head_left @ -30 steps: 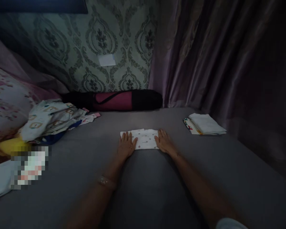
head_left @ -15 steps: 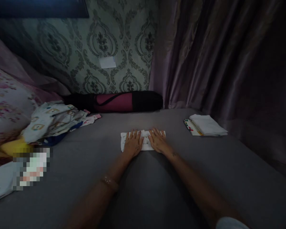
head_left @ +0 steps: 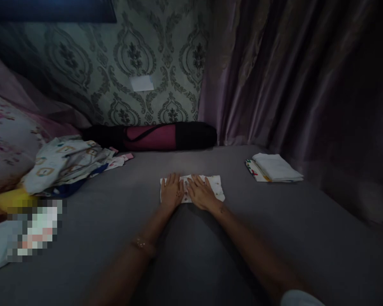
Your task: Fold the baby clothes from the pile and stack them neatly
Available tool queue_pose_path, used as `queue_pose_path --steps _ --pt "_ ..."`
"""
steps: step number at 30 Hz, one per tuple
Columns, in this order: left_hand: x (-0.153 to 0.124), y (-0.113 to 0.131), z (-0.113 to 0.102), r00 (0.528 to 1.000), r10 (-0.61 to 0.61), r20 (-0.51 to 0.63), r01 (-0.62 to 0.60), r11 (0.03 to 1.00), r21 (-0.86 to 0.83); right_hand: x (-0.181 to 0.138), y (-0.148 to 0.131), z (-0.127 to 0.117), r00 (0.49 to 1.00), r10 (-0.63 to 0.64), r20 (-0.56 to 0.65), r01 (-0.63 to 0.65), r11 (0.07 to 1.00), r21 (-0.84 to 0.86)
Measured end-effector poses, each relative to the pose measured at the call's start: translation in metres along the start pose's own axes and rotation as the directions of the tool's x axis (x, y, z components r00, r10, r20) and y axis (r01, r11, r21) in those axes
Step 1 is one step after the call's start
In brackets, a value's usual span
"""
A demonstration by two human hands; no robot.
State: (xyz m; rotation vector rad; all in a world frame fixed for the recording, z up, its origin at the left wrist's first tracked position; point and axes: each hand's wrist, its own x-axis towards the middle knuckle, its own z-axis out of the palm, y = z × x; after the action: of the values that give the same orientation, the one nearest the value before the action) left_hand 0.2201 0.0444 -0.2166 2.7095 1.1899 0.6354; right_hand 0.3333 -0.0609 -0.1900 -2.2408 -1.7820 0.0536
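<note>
A small white printed cloth (head_left: 216,188), folded into a strip, lies flat on the grey bed sheet (head_left: 210,255) in front of me. My left hand (head_left: 171,193) rests palm down on its left part, fingers stretched out. My right hand (head_left: 201,193) lies flat right beside it on the middle of the cloth, fingers spread. The cloth's right end shows bare past my right hand. Neither hand grips anything.
Two folded cloths (head_left: 274,168) are stacked at the right near the purple curtain (head_left: 290,76). A heap of unfolded printed clothes (head_left: 67,161) lies at the left by a floral pillow (head_left: 6,144). A black and maroon rolled bag (head_left: 153,136) lies against the patterned wall.
Both hands started at the cloth's two ends. My right hand has slid left across the cloth to sit beside my left hand, uncovering the right end.
</note>
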Motion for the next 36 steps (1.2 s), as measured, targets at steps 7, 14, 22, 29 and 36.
queue_pose_path --steps 7,14,22,29,36 --pt "-0.005 -0.028 0.019 0.991 -0.058 0.12 0.047 0.995 0.093 0.002 -0.014 0.021 0.998 -0.026 0.052 0.023 0.998 0.062" --pt "0.0 -0.028 0.014 0.983 -0.063 0.175 0.058 0.998 0.033 0.009 -0.006 0.015 0.989 -0.048 0.143 0.01 0.966 0.258" --pt "0.022 -0.026 -0.022 0.995 -0.102 0.011 0.101 0.95 -0.295 0.019 0.085 -0.025 0.746 0.666 -0.007 -0.537 0.608 0.585" --pt "0.023 0.018 -0.002 0.974 -0.111 0.196 0.177 0.915 -0.363 0.009 0.125 -0.004 0.679 0.717 0.155 -0.68 0.536 0.5" --pt "0.004 0.037 0.016 0.991 0.014 0.134 0.017 0.973 -0.231 0.011 0.121 0.004 0.749 0.643 0.159 -0.606 0.568 0.557"
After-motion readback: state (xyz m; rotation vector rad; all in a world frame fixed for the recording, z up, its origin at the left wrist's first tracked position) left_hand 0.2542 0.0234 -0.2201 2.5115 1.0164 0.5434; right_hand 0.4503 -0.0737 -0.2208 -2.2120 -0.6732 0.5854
